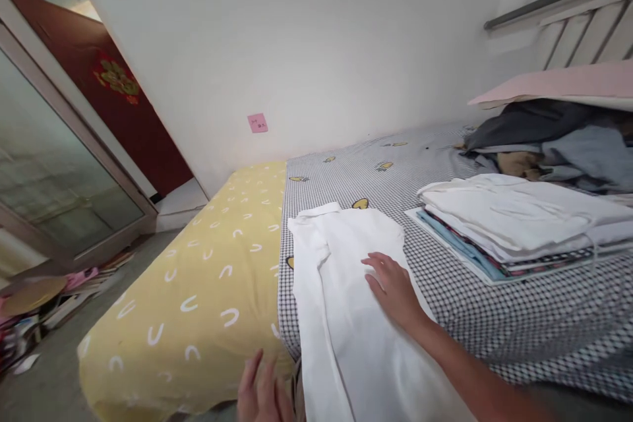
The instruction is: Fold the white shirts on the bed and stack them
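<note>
A white garment (353,277) with a collar at its far end lies lengthwise on the bed, its near part running out of the bottom of the view. My right hand (393,287) is over the middle of this garment, fingers apart and nothing held. Low in the view, left of the garment and by the bed's near edge, is my left hand (264,392). Its fingers are somewhat spread with nothing seen between them, and its lower part is cut off by the frame.
A stack of folded clothes (509,217) lies on the checked sheet (336,178) at the right. Behind it are piled dark clothes (539,122) under a pink board (558,84). Yellow bedding (212,277) covers the left side. Clutter (39,297) lies on the floor.
</note>
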`<state>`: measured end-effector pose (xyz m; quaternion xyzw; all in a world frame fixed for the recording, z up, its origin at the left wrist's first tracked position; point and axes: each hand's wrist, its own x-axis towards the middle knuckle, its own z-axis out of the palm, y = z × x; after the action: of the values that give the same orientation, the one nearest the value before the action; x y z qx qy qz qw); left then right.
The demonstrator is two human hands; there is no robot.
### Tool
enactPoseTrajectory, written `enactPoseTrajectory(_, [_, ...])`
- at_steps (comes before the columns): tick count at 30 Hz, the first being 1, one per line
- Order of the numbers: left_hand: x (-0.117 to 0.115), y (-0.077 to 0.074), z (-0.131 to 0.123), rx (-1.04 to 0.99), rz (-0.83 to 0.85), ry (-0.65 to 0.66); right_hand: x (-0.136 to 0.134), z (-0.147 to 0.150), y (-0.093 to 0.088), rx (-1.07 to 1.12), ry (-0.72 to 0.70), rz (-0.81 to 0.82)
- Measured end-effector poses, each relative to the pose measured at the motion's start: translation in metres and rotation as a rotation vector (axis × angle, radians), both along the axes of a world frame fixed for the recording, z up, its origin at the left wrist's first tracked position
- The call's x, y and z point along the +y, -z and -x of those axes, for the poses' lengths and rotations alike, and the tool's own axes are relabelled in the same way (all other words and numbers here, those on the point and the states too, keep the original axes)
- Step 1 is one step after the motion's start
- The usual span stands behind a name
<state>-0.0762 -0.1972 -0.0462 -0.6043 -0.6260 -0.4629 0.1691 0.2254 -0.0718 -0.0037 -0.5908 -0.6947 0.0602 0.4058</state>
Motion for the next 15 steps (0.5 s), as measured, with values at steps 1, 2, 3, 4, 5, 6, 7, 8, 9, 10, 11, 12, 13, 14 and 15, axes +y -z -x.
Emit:
enactPoseTrajectory(1, [0.016,-0.009,-0.009,0.041,0.056,0.039,0.011,0.0,0.004,-0.113,0.007,0.029])
enactPoseTrajectory(2, [0.032,-0.018,-0.018,0.078,0.12,0.084,0.02,0.001,0.009,-0.207,0.012,0.066])
enactPoseTrajectory(3, [0.049,-0.025,-0.028,0.107,0.184,0.122,0.027,0.002,0.016,-0.281,0.015,0.098])
enactPoseTrajectory(4, [0.067,-0.031,-0.038,0.12,0.248,0.16,0.032,0.003,0.024,-0.334,0.019,0.119])
enactPoseTrajectory(5, [0.084,-0.036,-0.047,0.114,0.312,0.193,0.034,0.004,0.031,-0.367,0.028,0.125])
enactPoseTrajectory(6, [0.103,-0.039,-0.055,0.088,0.378,0.21,0.036,0.004,0.037,-0.386,0.039,0.12])
enactPoseTrajectory(7, [0.121,-0.041,-0.062,0.042,0.435,0.201,0.036,0.005,0.042,-0.396,0.049,0.108])
enactPoseTrajectory(8, [0.14,-0.042,-0.068,-0.009,0.486,0.177,0.036,0.005,0.046,-0.401,0.055,0.096])
enactPoseTrajectory(9, [0.157,-0.041,-0.072,-0.051,0.518,0.143,0.036,0.005,0.048,-0.403,0.057,0.086])
enactPoseTrajectory(10, [0.173,-0.041,-0.075,-0.082,0.54,0.107,0.036,0.005,0.049,-0.403,0.06,0.076])
enactPoseTrajectory(11, [0.187,-0.039,-0.076,-0.096,0.558,0.085,0.036,0.005,0.049,-0.4,0.061,0.068])
enactPoseTrajectory(12, [0.199,-0.037,-0.077,-0.094,0.571,0.075,0.036,0.005,0.049,-0.394,0.063,0.06])
enactPoseTrajectory(13, [0.207,-0.036,-0.077,-0.085,0.586,0.078,0.036,0.004,0.049,-0.385,0.063,0.051])
enactPoseTrajectory(14, [0.212,-0.034,-0.077,-0.07,0.598,0.093,0.037,0.004,0.05,-0.373,0.062,0.044])
enactPoseTrajectory(15, [0.214,-0.032,-0.076,-0.043,0.608,0.115,0.037,0.004,0.051,-0.359,0.06,0.04])
